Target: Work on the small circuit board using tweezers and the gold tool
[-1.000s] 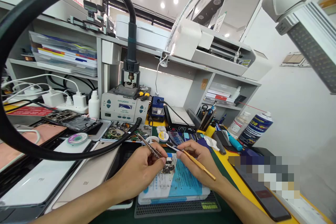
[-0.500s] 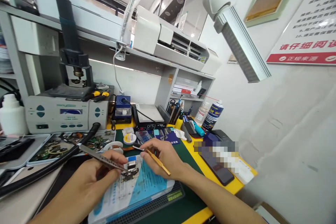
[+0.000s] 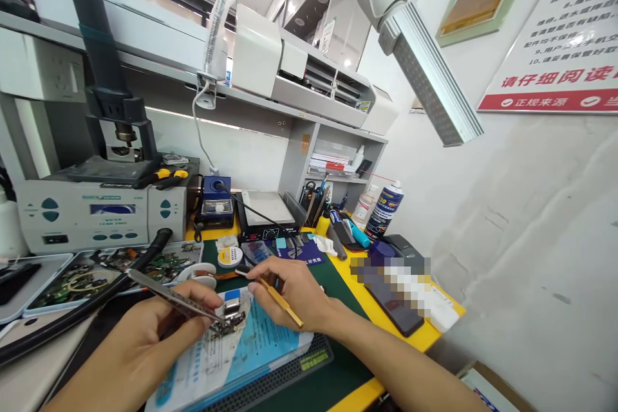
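My left hand (image 3: pixel 164 325) is closed on metal tweezers (image 3: pixel 164 293). Their tips touch or nearly touch a small dark electronic part (image 3: pixel 229 324) with a silvery piece beside it. That part lies on a blue-and-white pack (image 3: pixel 251 341) with printed text. Between the fingers of my right hand (image 3: pixel 292 293) is a slim brass-coloured tool handle (image 3: pixel 284 308), its rear end slanting down to the right. The tool's front end points up and left, partly behind the fingers, so its tip shape is unclear. This hand hovers above the pack's right side, apart from the part.
A spool (image 3: pixel 197 275) and a round yellow-white tin (image 3: pixel 230 256) stand behind my hands. At left are a tray of circuit boards (image 3: pixel 96 270), a black hose (image 3: pixel 91 315) and a grey rework station (image 3: pixel 101 212). A phone (image 3: pixel 393 302) and a spray can (image 3: pixel 383 212) are at right.
The whole scene has shifted a little to the left as the camera turned. Both hands keep their grips and about the same places over the pack.
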A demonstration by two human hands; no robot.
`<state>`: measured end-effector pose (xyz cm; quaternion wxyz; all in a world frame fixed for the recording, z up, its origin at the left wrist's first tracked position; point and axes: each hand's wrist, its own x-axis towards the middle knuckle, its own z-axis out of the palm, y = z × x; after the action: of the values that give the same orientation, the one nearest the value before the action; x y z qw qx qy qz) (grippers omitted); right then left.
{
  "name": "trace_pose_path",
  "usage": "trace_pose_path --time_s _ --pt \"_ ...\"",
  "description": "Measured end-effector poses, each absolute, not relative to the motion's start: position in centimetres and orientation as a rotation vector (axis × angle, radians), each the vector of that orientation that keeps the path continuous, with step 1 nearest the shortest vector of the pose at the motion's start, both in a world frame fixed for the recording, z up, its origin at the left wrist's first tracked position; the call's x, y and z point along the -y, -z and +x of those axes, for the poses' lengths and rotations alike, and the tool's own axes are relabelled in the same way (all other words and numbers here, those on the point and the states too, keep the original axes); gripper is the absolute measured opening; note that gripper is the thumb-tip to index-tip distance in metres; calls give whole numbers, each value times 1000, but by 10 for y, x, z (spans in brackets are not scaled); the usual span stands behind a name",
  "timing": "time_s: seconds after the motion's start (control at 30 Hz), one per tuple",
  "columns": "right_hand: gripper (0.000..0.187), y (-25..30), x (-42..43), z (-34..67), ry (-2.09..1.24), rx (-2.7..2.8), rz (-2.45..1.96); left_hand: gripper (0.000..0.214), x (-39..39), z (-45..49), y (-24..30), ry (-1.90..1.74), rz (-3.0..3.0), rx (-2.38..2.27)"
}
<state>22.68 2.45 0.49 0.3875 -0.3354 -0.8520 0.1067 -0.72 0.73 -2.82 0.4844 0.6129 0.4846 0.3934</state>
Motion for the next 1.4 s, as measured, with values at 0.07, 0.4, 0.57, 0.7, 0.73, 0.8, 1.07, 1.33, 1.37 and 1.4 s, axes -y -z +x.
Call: trace_pose_path --time_s 0.07,0.4,0.57,0.7,0.73,0.8,1.07,1.33,1.37,1.4 --pt "18 -4 -25 227 -275 2166 -854 35 -9 -9 30 -949 1499 -1174" --pt "18 -3 -26 227 -292 2167 -845 30 -14 -14 25 -874 1557 -1132" --pt "17 -4 -24 226 -300 2166 -865 29 -9 -10 19 -884 1578 -1125" --pt "18 -4 -24 226 -293 2165 -863 30 -7 -8 14 -896 1551 -1139" --pt "18 -4 -24 226 -287 2170 -861 31 -7 -8 14 -884 1551 -1139" --pt "19 -4 -24 226 -277 2179 -861 34 -8 -9 14 -852 1559 -1133" --pt "18 -2 -24 227 -261 2189 -858 33 -14 -14 20 -838 1575 -1125" --pt "17 -2 -24 227 -240 2213 -894 32 -3 -4 14 -941 1513 -1162" --pt "17 -2 -24 227 -235 2216 -894 32 -3 -4 13 -942 1514 -1166" --pt "17 -2 -24 227 -229 2219 -894 32 -4 -5 13 -926 1522 -1163"
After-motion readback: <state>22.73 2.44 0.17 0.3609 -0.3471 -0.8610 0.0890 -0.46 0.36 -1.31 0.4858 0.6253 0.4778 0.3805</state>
